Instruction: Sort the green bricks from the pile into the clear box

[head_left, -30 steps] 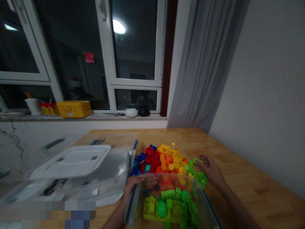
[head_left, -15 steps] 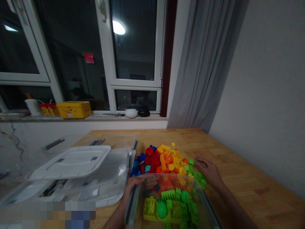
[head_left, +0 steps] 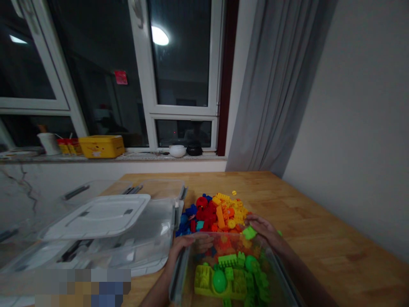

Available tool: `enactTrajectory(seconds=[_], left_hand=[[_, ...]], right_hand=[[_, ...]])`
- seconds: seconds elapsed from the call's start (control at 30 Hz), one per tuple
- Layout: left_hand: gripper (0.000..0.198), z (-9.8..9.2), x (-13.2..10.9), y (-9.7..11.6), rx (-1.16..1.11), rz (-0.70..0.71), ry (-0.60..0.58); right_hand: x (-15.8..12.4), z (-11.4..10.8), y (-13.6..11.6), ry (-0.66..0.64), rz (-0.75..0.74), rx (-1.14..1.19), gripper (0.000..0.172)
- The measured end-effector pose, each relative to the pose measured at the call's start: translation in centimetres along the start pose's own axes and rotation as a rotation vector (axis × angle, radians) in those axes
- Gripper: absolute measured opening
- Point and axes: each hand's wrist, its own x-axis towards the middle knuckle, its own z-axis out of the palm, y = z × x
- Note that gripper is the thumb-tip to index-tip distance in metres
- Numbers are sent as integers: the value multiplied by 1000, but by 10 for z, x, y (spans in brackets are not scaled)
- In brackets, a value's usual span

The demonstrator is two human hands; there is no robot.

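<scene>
My left hand [head_left: 181, 251] grips the left side of a clear plastic box [head_left: 191, 298], its fingers showing through the far wall. Several green toy blocks [head_left: 262, 281] lie in the box, along with a yellow-green block base [head_left: 204, 281] and a green egg-shaped piece [head_left: 219, 281]. Just past the box's far right corner, my right hand [head_left: 263, 228] is curled around a bright green block [head_left: 249, 232]; what else its palm covers is hidden. Beyond the box lies a pile of blue [head_left: 184, 225], red [head_left: 209, 213] and yellow blocks [head_left: 238, 209], with orange ones among them.
Stacked clear boxes and white lids [head_left: 102, 217] take up the table's left side. One yellow piece [head_left: 234, 193] lies behind the pile on the wooden table [head_left: 319, 238]. A yellow box [head_left: 101, 146], a white bowl [head_left: 177, 150] and a black bowl [head_left: 194, 150] stand on the windowsill.
My right hand has moved left toward the box and closed around a green block. The green heap beside the yellow blocks no longer shows there. My left hand keeps its hold on the box.
</scene>
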Motion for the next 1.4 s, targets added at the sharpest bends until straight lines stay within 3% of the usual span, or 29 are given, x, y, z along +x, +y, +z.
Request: enactTrajectory(seconds=[0.23,0.43,0.57,0.7,0.8,0.87,1.03,1.4], left_hand=[[44,-3,1,-1,11,-3,28],[44,5,2,-3,-12,21,-35],[44,8,6,-7,28,52,-76],[46,3,9,-7,35,11,-106],[49,1,9,-5,-7,-68,-118],[51,2,8,-4,-41,-91,-130],[51,4,9,-1,-69,-85,-134],[54,-9,10,3,-83,-52,-141]], right_hand=[[-1,-5,2,-218,-87,-153,34],[-3,-6,-5,-215,-65,-221,44],[3,-11,-6,-25,-41,-113,37],[14,-36,-5,304,-151,-92,26],[19,-66,-6,554,-213,-374,33],[21,-87,-4,626,-250,-601,36],[22,-118,9,574,-231,-874,42],[38,-124,27,382,-117,-955,43]])
